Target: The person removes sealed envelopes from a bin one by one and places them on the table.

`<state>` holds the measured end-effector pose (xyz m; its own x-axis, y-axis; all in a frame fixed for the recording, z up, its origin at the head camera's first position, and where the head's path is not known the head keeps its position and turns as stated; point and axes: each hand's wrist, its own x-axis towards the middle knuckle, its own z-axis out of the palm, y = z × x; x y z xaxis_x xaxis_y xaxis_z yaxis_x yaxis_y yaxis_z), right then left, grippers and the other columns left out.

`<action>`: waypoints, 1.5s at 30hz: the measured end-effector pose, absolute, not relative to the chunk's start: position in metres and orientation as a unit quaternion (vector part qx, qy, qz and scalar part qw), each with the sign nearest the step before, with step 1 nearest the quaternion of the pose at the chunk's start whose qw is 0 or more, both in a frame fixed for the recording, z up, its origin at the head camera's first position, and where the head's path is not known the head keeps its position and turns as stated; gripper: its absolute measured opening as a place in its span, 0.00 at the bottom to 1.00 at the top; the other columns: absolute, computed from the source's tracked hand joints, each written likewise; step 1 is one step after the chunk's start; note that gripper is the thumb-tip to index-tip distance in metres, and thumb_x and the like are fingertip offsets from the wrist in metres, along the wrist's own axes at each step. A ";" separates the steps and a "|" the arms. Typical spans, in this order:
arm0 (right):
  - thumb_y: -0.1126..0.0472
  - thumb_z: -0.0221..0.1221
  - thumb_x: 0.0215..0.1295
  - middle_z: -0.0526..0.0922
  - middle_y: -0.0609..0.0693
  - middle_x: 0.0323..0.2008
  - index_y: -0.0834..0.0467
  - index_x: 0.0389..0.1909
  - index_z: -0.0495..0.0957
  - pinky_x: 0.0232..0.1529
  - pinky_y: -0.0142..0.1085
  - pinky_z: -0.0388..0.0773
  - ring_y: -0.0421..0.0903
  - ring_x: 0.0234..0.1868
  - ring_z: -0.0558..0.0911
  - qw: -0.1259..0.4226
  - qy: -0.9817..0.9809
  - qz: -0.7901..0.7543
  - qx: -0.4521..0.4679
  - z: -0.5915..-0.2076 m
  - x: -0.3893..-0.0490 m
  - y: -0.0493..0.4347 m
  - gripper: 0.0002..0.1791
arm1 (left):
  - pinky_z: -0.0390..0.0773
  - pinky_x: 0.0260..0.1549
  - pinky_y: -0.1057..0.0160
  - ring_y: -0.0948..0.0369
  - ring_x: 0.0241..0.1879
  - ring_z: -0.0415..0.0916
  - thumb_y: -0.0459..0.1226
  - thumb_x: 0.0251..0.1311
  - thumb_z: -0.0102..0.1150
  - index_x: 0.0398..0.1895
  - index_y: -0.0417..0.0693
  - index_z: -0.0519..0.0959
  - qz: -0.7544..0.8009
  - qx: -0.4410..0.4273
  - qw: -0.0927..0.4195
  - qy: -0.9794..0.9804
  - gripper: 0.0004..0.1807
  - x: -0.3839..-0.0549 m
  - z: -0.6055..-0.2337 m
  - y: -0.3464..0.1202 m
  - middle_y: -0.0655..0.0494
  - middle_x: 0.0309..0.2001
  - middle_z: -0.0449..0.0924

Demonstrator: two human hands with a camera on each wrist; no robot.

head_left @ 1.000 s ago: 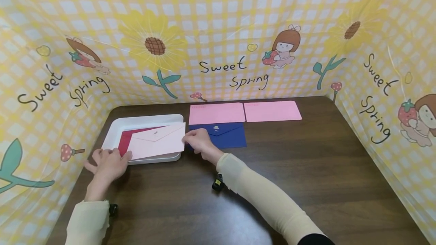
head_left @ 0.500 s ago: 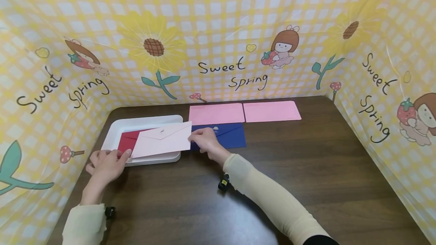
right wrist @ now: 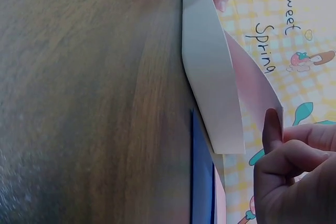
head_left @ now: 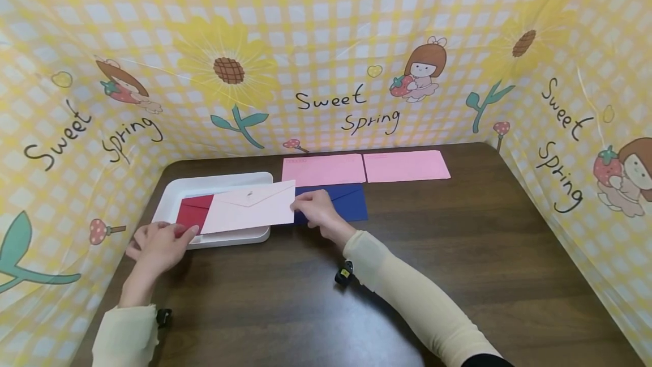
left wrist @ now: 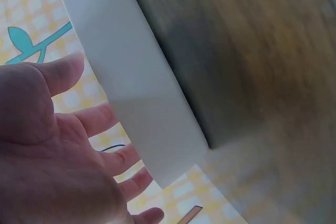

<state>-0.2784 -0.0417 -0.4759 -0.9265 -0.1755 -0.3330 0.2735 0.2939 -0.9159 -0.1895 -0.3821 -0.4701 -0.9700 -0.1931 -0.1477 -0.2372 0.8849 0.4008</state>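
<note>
I see right hand (head_left: 317,209) pinching rectangular pale-pink paper envelope (head_left: 249,211) at three o'clock. Left hand (head_left: 161,245), unclenched, touches rectangular white tray (head_left: 234,238) at eight.

Head view bright, even; pale glare on surface (head_left: 374,324); soft shadow under right sleeve (head_left: 417,296); wrist views dimmer, left wood grain blurry.

Left hand (head_left: 160,245): here it is at the tray's (head_left: 262,237) near left corner, back uppermost, fingers (left wrist: 98,120) loosely spread, thumb (left wrist: 64,74) set apart from them.
Left sleeve (head_left: 126,334): cream, below the tray's left end, wrist bare above the cuff.
Right hand (head_left: 317,211): just right of the tray, knuckles bent, fingertips (right wrist: 272,118) pinching.
Right sleeve (head_left: 417,299): cream, slanting in from well right of the tray, turning black.
</note>
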 end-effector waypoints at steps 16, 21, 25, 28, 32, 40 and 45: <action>0.57 0.68 0.70 0.86 0.48 0.47 0.56 0.48 0.90 0.47 0.53 0.85 0.50 0.50 0.82 0.185 0.781 -0.596 0.022 -0.480 -0.278 -0.035 0.11 | 0.39 0.53 0.19 0.23 0.63 0.52 0.41 0.71 0.65 0.47 0.27 0.85 0.238 -0.033 -0.013 0.971 0.19 -0.196 -0.472 -0.369 0.23 0.59 0.70; 0.56 0.68 0.70 0.81 0.54 0.58 0.57 0.49 0.88 0.50 0.55 0.84 0.53 0.53 0.81 0.182 0.786 -0.591 0.028 -0.481 -0.278 -0.028 0.12 | 0.38 0.53 0.18 0.22 0.62 0.52 0.40 0.70 0.67 0.45 0.28 0.85 0.246 -0.019 -0.027 0.969 0.18 -0.201 -0.469 -0.366 0.23 0.57 0.70; 0.55 0.68 0.71 0.65 0.59 0.77 0.58 0.52 0.87 0.53 0.57 0.82 0.59 0.65 0.77 0.191 0.786 -0.587 0.025 -0.483 -0.278 -0.024 0.14 | 0.42 0.51 0.19 0.23 0.61 0.54 0.39 0.70 0.67 0.44 0.29 0.86 0.249 -0.012 -0.027 0.968 0.17 -0.203 -0.468 -0.364 0.24 0.57 0.71; 0.55 0.68 0.71 0.57 0.59 0.82 0.58 0.51 0.88 0.54 0.58 0.82 0.61 0.72 0.71 0.194 0.786 -0.587 0.022 -0.484 -0.279 -0.021 0.14 | 0.47 0.50 0.21 0.25 0.60 0.56 0.40 0.70 0.67 0.45 0.30 0.86 0.249 -0.016 -0.018 0.968 0.17 -0.205 -0.470 -0.362 0.26 0.57 0.72; 0.56 0.69 0.70 0.60 0.58 0.81 0.59 0.50 0.88 0.55 0.59 0.81 0.61 0.75 0.68 0.194 0.786 -0.587 0.021 -0.485 -0.281 -0.017 0.13 | 0.48 0.50 0.22 0.26 0.60 0.57 0.41 0.70 0.67 0.47 0.31 0.86 0.247 -0.022 -0.009 0.969 0.18 -0.205 -0.473 -0.357 0.27 0.57 0.72; 0.58 0.69 0.70 0.65 0.55 0.79 0.59 0.48 0.88 0.56 0.59 0.81 0.58 0.76 0.67 0.188 0.781 -0.595 0.022 -0.486 -0.282 -0.010 0.11 | 0.49 0.49 0.22 0.28 0.58 0.60 0.43 0.72 0.65 0.52 0.31 0.85 0.249 -0.018 0.018 0.968 0.21 -0.207 -0.466 -0.352 0.27 0.56 0.76; 0.58 0.68 0.70 0.70 0.54 0.76 0.60 0.50 0.88 0.57 0.61 0.79 0.58 0.74 0.70 0.187 0.778 -0.600 0.028 -0.486 -0.283 -0.007 0.12 | 0.50 0.49 0.22 0.28 0.58 0.62 0.44 0.72 0.65 0.54 0.32 0.84 0.243 -0.006 0.023 0.970 0.22 -0.205 -0.465 -0.352 0.27 0.57 0.75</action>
<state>-0.2826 -0.0065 -0.4860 -0.9287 -0.1801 -0.3242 0.2679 0.2788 -0.9223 -0.2053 -0.3519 -0.4646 -0.9988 0.0003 -0.0483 -0.0225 0.8820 0.4707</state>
